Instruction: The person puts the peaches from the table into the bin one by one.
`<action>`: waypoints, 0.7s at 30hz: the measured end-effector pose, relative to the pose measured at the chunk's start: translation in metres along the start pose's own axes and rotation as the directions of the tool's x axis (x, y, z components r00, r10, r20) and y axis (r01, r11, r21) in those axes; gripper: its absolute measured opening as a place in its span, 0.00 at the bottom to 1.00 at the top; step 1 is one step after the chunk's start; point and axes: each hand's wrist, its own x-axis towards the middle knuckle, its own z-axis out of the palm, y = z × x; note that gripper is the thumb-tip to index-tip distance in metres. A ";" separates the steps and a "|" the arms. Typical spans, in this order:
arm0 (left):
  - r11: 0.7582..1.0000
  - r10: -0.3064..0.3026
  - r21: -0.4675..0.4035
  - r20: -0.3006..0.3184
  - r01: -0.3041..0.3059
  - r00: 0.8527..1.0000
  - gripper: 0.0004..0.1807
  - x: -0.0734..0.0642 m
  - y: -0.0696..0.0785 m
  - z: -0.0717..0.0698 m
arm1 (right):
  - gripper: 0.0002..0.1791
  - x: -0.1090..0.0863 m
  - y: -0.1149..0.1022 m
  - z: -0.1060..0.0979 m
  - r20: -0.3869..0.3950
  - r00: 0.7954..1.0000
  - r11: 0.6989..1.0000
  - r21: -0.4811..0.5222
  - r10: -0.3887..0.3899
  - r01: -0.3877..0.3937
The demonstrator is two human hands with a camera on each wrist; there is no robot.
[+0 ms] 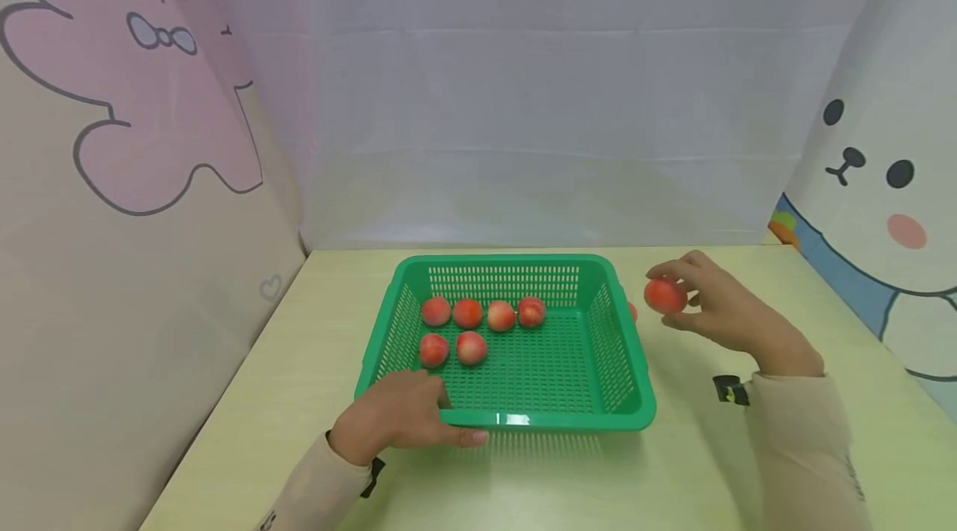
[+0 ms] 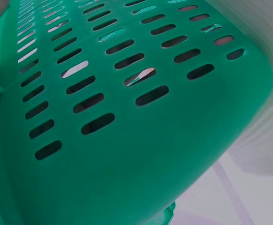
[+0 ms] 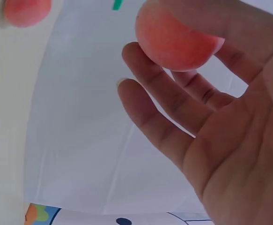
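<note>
My right hand (image 1: 721, 311) pinches a red peach (image 1: 664, 296) between thumb and fingers, above the table to the right of a green basket (image 1: 643, 398). In the right wrist view the peach (image 3: 176, 40) sits at the thumb and the nearer fingers, while the other fingers stay off it. My left hand (image 1: 404, 415) grips the basket's front rim, thumb outside and fingers over the inner side. Several peaches (image 1: 468, 313) lie in two rows in the left part of the basket. Perforated basket wall (image 2: 127, 140) fills most of the left wrist view.
Another peach (image 1: 632, 312) lies on the table just beyond the basket's right wall, mostly hidden by it. The pale wooden table (image 1: 284, 365) ends at a white curtain (image 1: 538, 140) behind. Cartoon-printed cloths (image 1: 172, 140) hang at both sides.
</note>
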 end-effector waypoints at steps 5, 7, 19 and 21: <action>1.000 0.006 0.001 0.004 -0.006 1.000 0.35 0.000 -0.001 0.000 | 0.30 -0.002 -0.009 -0.002 -0.064 0.995 0.996 -0.040 -0.080 0.077; 1.000 0.004 0.003 0.005 -0.004 1.000 0.35 0.001 -0.002 0.001 | 0.31 -0.002 -0.011 -0.002 -0.086 0.990 0.992 -0.065 -0.111 0.106; 1.000 0.000 0.001 0.002 0.000 1.000 0.34 0.001 -0.001 0.001 | 0.33 -0.004 -0.020 -0.006 -0.131 0.977 0.981 -0.113 -0.170 0.155; 1.000 0.006 0.000 0.004 -0.006 1.000 0.33 0.001 -0.001 0.001 | 0.34 -0.004 -0.022 -0.006 -0.137 0.974 0.980 -0.113 -0.178 0.164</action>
